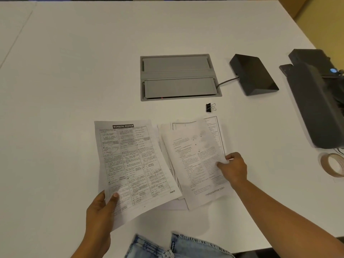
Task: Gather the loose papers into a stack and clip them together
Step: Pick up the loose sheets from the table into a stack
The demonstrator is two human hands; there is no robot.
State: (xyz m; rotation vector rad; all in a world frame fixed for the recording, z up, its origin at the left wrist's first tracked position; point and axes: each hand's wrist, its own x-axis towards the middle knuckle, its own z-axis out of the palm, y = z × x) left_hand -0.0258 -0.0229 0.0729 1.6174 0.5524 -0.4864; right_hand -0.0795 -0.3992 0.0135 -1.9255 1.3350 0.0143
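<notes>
My left hand (101, 213) grips the lower left corner of a printed sheet headed "Banking System" (130, 164), thumb on top, with the sheet tilted up off the table. My right hand (233, 169) pinches the right edge of a printed text page (195, 164) that lies on top of several loose overlapping papers (167, 135). A small black binder clip (210, 107) rests on the table just beyond the papers, untouched by either hand.
The papers lie on a white table (74, 71). A grey cable hatch (178, 77) is set into it behind the clip. A black wedge-shaped device (255, 75) with a cable, a larger black machine (316, 101) and a roll of tape (333, 164) stand at the right.
</notes>
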